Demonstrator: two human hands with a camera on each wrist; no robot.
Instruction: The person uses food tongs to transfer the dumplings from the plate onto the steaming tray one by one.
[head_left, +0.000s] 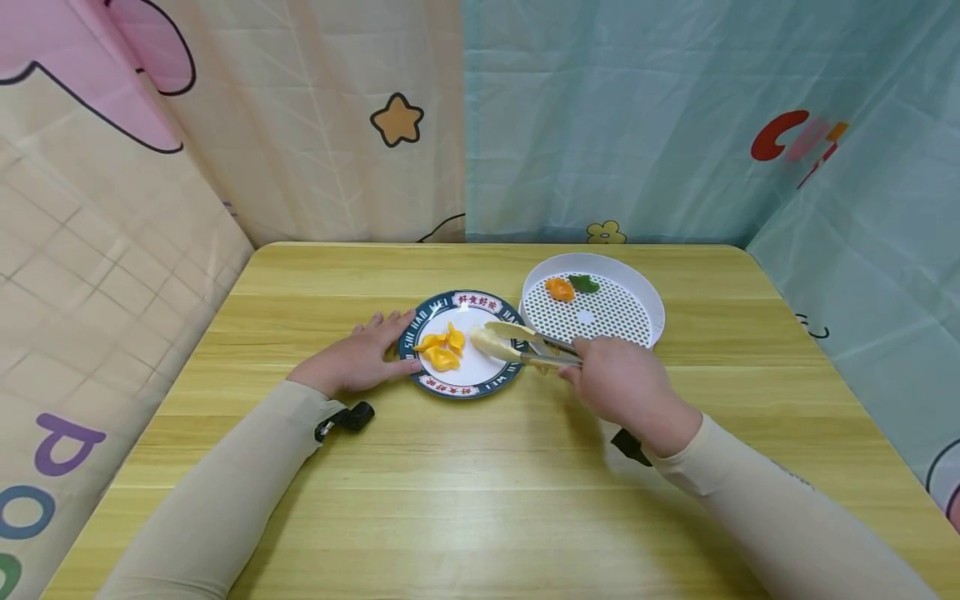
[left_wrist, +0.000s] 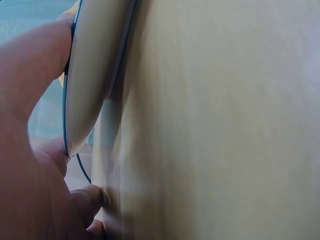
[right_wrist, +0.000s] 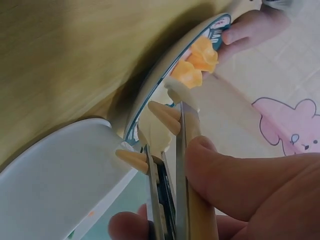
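Note:
My left hand (head_left: 363, 354) rests on the table with fingers spread, thumb and forefinger touching the left rim of a plate (head_left: 453, 389). This plate is white with a dark blue patterned border. Three yellow dumplings (head_left: 441, 358) lie on its left half. My right hand (head_left: 622, 379) grips a pair of metal tongs (head_left: 551, 343) with cream heads, thumb on one arm and fingers on the other. The heads reach over the plate's right half, beside the dumplings. Something pale shows at their tips; I cannot tell whether it is a held piece.
A round white steamer tray (head_left: 649, 321) with a perforated base stands behind my right hand, close to the plate. In it lie an orange dumpling (head_left: 559, 289) and a green dumpling (head_left: 584, 283). Printed curtains (head_left: 322, 125) enclose the wooden table (head_left: 450, 500) at the back and sides.

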